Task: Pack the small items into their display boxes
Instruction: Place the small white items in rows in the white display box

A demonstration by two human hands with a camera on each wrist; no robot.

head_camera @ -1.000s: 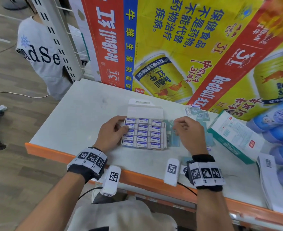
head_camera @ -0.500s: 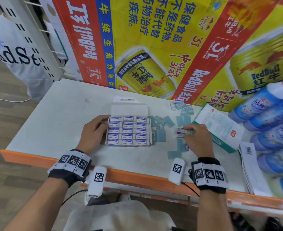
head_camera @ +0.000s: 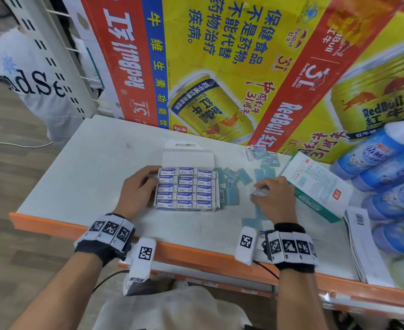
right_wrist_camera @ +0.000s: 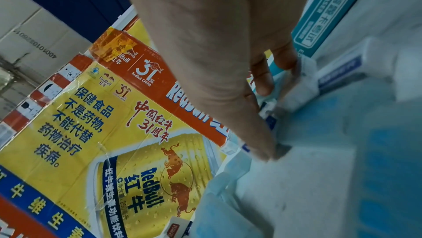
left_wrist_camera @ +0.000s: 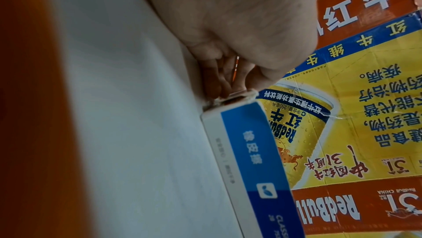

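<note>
A white display box [head_camera: 188,159] with its lid flap up sits mid-table, packed with rows of blue-and-white erasers [head_camera: 186,188]. My left hand [head_camera: 138,188] grips the box's left wall, and in the left wrist view its fingers [left_wrist_camera: 219,86] curl at the corner of the box [left_wrist_camera: 248,159]. To the right of the box my right hand [head_camera: 274,198] pinches one wrapped eraser [head_camera: 259,192] just above the table. The right wrist view shows that eraser [right_wrist_camera: 303,86] between thumb and fingertips. Loose erasers [head_camera: 232,183] lie scattered between the box and this hand.
More erasers [head_camera: 260,154] are piled at the back by the Red Bull carton wall [head_camera: 220,67]. A teal-and-white box [head_camera: 315,184] lies right of my hand. Blue bottles [head_camera: 386,184] and a paper stack [head_camera: 362,246] fill the right end. The orange table edge [head_camera: 196,250] runs along the front.
My right hand left the box's right side, moved right to the loose erasers and took hold of one. The left hand stayed on the box.
</note>
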